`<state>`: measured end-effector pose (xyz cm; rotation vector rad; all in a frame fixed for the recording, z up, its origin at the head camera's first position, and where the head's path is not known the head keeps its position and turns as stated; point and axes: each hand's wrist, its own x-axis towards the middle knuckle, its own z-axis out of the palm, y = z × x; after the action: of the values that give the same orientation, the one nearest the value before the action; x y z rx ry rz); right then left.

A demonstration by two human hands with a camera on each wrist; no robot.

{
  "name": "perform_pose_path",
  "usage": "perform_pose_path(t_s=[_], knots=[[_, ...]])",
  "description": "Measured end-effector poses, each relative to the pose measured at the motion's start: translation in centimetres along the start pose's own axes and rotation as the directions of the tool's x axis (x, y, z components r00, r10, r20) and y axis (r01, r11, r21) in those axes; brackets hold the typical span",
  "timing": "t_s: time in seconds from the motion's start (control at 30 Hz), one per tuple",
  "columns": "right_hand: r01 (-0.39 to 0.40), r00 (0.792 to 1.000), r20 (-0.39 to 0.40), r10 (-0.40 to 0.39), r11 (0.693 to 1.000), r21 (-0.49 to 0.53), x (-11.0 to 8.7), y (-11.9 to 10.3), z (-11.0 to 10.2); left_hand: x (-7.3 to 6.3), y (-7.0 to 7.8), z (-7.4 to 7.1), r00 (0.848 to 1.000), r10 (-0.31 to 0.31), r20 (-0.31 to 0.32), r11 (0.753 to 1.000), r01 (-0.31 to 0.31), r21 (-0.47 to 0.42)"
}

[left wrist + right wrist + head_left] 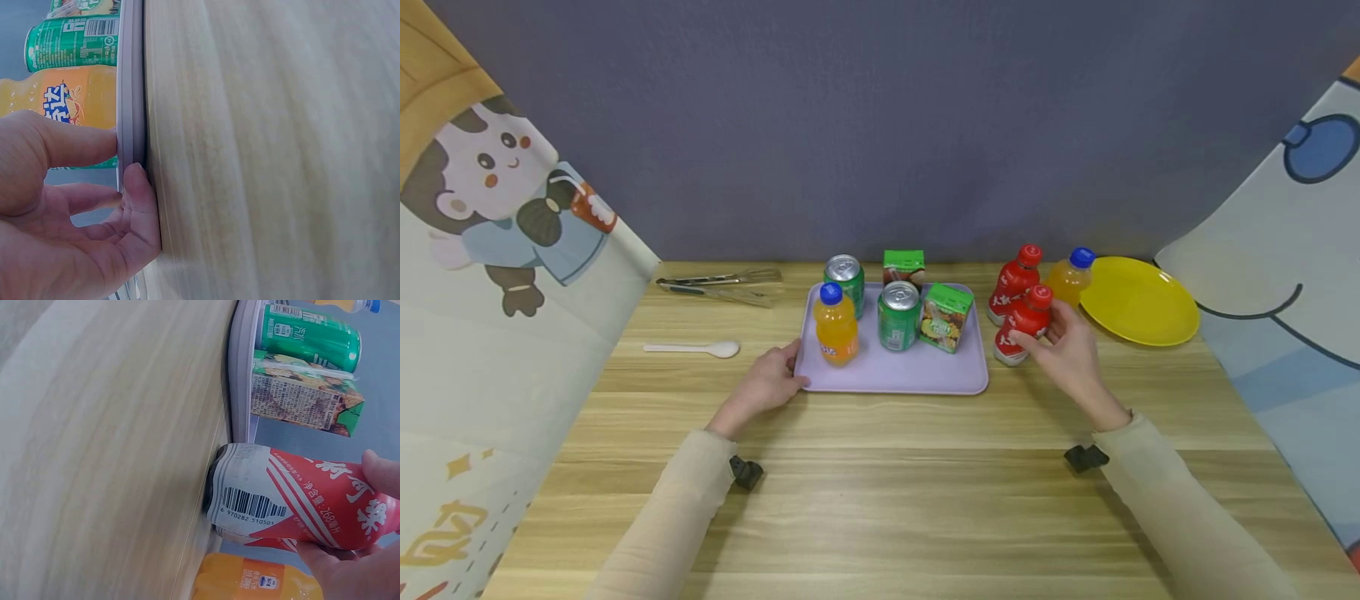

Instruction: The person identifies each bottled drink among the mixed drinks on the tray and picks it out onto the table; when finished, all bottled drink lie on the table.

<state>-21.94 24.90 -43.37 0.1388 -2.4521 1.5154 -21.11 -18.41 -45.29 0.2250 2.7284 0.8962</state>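
Observation:
My left hand [771, 379] grips the left end of a lilac tray [902, 379], its fingers around the rim in the left wrist view. On the tray stand an orange soda bottle [837, 335] with a blue cap, two green cans [898, 323] and a green juice carton [945, 321]. My right hand [1071, 350] holds a red cola bottle [312, 497] with a white label band, just right of the tray. That bottle is upright, its base close over the table. Another red cola bottle [1011, 287] stands right behind it.
A second juice carton [904, 263] stands at the tray's back edge. Behind my right hand is another orange soda bottle [1067, 282], beside a yellow plate [1142, 304]. Metal tongs [722, 285] and a white spoon [696, 348] lie at left. A dark wall [880, 125] bounds the back.

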Motion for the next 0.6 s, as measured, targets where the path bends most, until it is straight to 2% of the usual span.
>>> perform_pose_path(t_s=[0.23, 0.37, 0.47, 0.6], knots=[[-0.015, 1.0, 0.004, 0.015, 1.0, -0.008, 0.1, -0.5, -0.1, 0.1, 0.0, 0.1, 1.0, -0.016, 0.005, 1.0, 0.016, -0.012], [-0.023, 1.0, 0.02, 0.023, 1.0, -0.012, -0.2, -2.5, -0.2, -0.1, 0.1, 0.0, 1.0, -0.016, 0.003, 1.0, 0.016, -0.019], [-0.017, 1.0, 0.026, 0.017, 1.0, 0.001, -0.4, -3.1, -0.3, -0.1, 0.1, 0.0, 1.0, -0.015, 0.001, 1.0, 0.015, -0.024], [-0.028, 0.999, 0.036, 0.027, 1.0, 0.007, -0.1, -1.6, -0.3, 0.0, 0.0, 0.1, 1.0, -0.014, 0.002, 1.0, 0.014, -0.024]])
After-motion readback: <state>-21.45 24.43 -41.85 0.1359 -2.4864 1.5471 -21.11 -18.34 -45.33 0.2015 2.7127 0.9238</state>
